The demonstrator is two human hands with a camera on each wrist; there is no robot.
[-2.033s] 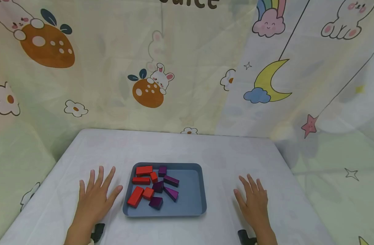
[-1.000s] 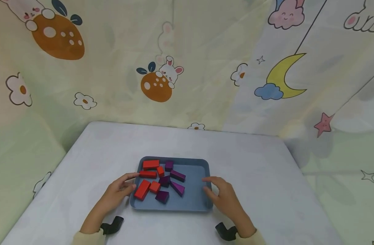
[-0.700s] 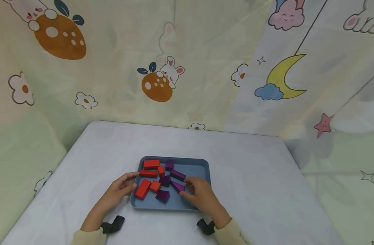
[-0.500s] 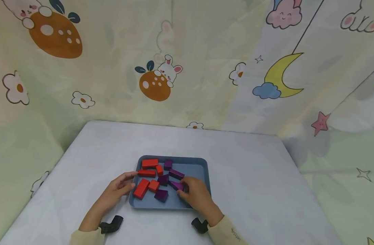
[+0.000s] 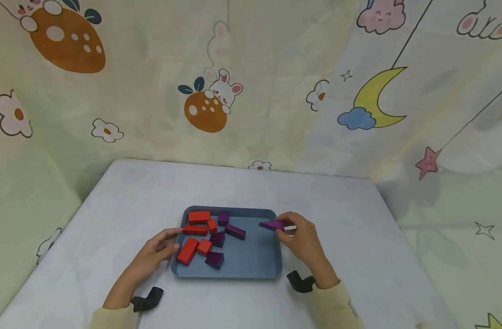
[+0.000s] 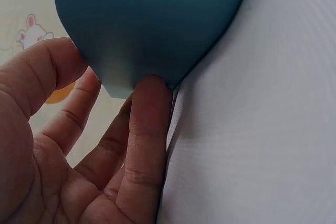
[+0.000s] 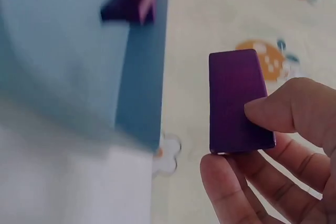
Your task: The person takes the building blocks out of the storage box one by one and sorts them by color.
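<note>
A grey-blue tray [image 5: 255, 260] lies in the middle of the white table and holds several red blocks [image 5: 188, 251] and several purple blocks [image 5: 234, 231]. My right hand [image 5: 297, 235] pinches a purple wedge block [image 5: 271, 225] and holds it lifted over the tray's right rim. In the right wrist view the purple block [image 7: 237, 99] sits between thumb and fingers, above the tray's edge [image 7: 142, 77]. My left hand [image 5: 158, 249] rests against the tray's left edge, fingers touching the tray rim [image 6: 152, 24] in the left wrist view.
The white table [image 5: 349, 237] is enclosed by cartoon-printed curtains [image 5: 234, 91] at the back and both sides. Black wrist mounts [image 5: 300, 282] sit by both cuffs.
My hands came in from flat on the table. The left went to the tray's left edge. The right reached in, pinched a purple wedge and lifted it towards the right rim.
</note>
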